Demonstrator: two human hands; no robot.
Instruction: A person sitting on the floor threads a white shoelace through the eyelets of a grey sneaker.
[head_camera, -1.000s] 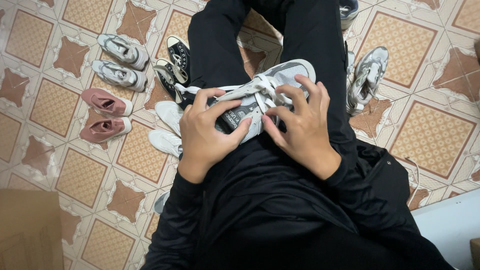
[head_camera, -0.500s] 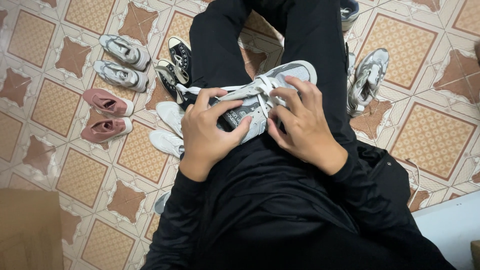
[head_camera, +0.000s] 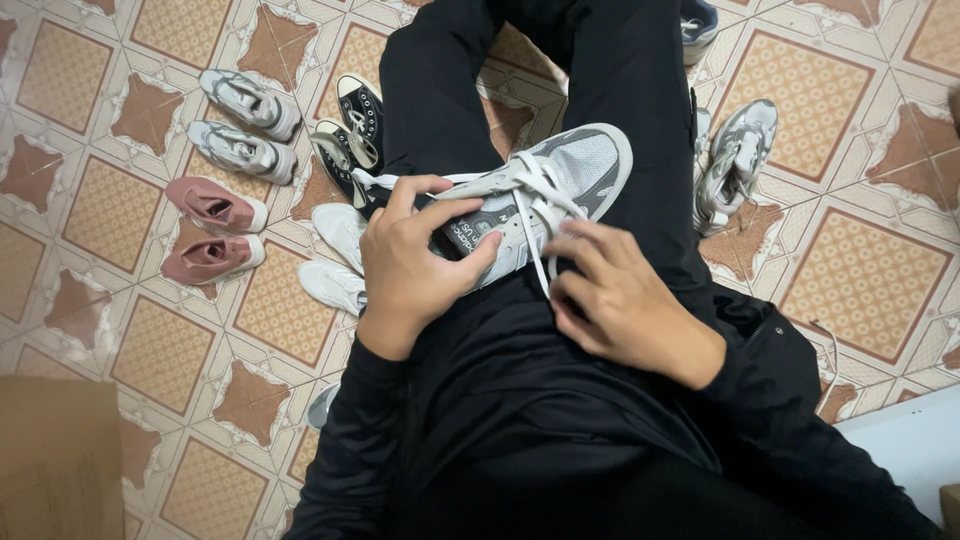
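A grey sneaker (head_camera: 585, 165) with white laces (head_camera: 535, 205) lies on my lap, toe pointing up and to the right. My left hand (head_camera: 410, 265) grips the sneaker around its heel and tongue. My right hand (head_camera: 610, 290) is below the sneaker's middle, fingers pinched on a white lace end that runs down from the eyelets. Black trousers and a black top cover my legs and body under the shoe.
On the patterned tile floor to the left stand a pair of grey sneakers (head_camera: 245, 125), a pair of pink slip-ons (head_camera: 212, 232), black canvas shoes (head_camera: 350, 125) and white shoes (head_camera: 335, 255). A silver-grey sneaker (head_camera: 735, 160) lies at right. A cardboard box (head_camera: 55, 465) is at bottom left.
My right hand has moved down and away from the laces on top of the sneaker, drawing a lace end toward me. My left hand has stayed on the shoe.
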